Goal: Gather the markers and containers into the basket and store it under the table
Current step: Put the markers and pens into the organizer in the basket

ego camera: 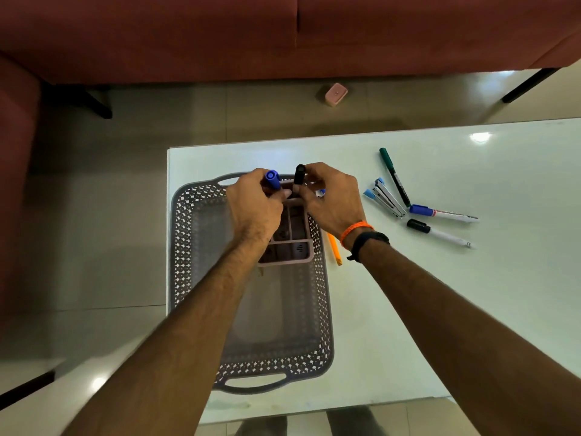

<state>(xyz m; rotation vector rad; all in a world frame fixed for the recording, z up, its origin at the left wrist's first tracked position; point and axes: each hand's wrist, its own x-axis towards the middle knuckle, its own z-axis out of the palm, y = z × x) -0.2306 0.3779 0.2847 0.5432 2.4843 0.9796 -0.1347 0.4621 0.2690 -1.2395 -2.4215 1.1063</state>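
Observation:
A grey lattice basket (185,247) with handles lies on the white table (408,309). Inside it, at the far right, stands a pink divided organiser (294,250). My left hand (254,209) grips a blue-capped marker (273,179) upright over the organiser's far end. My right hand (333,199) holds a black marker (299,174) upright beside it. On the table to the right lie a green marker (394,176), a blue-capped marker (440,213), a black-capped marker (438,233), two blue-tipped staplers (385,198) and an orange pen (334,250).
A red sofa (283,36) runs along the far side with dark legs on the tiled floor. A small pink box (336,94) lies on the floor in front of it. The table's left edge runs just beside the basket.

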